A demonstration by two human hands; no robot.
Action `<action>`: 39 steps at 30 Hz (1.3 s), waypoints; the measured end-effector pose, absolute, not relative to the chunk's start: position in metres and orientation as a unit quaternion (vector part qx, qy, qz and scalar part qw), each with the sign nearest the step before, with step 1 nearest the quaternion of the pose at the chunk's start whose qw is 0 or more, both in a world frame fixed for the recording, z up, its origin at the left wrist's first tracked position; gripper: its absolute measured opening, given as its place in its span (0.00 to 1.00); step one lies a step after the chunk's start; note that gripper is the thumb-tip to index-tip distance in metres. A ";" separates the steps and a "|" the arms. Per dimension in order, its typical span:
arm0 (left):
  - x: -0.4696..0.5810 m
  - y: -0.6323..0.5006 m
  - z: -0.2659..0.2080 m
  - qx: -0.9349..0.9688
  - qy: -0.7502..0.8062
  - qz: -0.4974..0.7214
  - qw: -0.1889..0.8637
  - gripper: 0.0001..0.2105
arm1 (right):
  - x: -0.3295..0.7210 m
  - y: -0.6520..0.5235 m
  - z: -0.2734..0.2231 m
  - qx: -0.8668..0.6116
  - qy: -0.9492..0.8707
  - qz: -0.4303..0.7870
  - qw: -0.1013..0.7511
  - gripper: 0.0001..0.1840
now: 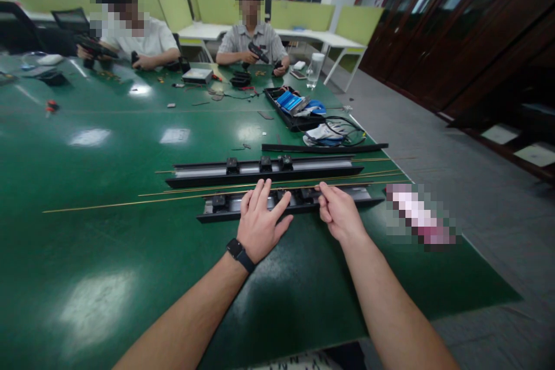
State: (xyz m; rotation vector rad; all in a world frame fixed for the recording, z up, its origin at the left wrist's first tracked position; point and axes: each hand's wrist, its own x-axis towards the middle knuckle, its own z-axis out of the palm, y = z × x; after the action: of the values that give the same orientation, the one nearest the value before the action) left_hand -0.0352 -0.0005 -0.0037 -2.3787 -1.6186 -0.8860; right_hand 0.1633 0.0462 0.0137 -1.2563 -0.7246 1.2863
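While both forearms are stretched forward over the green table [165,277], two dark channel rails [260,176] are laid side by side ahead of them, each fitted with three black blocks [233,165], one block on the nearer rail being partly covered by a hand. Several thin gold rods [108,206] are strewn along and between the rails; at least three can be counted, though the exact number cannot be told. One plain black strip [325,148] is set beyond the farther rail.

The left hand [260,222] is held palm down over the nearer rail, its fingers spread wide and its thumb set apart; one watch [235,250] is worn on that wrist. The right hand [340,211] is turned inward near the right end of the same rail, a gold rod being pinched between thumb and forefinger while the other fingers are curled.

Farther off, one black tray [299,121] is filled with blue items, and one clear cup [314,69] is placed near the edge. Two seated co-workers [260,40] are seen across the table, dark tools being held.
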 end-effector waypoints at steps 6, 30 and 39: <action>-0.036 -0.001 -0.003 -0.789 -0.536 -0.293 0.067 0.22 | 0.163 0.046 0.015 -0.536 -0.302 0.547 0.568 0.19; -0.037 -0.002 -0.004 -0.772 -0.539 -0.326 0.088 0.22 | 0.163 0.046 0.013 -0.538 -0.315 0.549 0.558 0.18; -0.045 0.002 0.008 -0.627 -0.686 -0.342 0.134 0.26 | 0.163 0.045 0.016 -0.539 -0.310 0.550 0.558 0.17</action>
State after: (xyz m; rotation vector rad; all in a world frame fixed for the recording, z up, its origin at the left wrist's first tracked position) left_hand -0.0446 0.0023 0.0081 -1.8187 -1.9891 -0.9921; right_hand 0.1628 0.0454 0.0158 -1.2710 -0.7311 1.2979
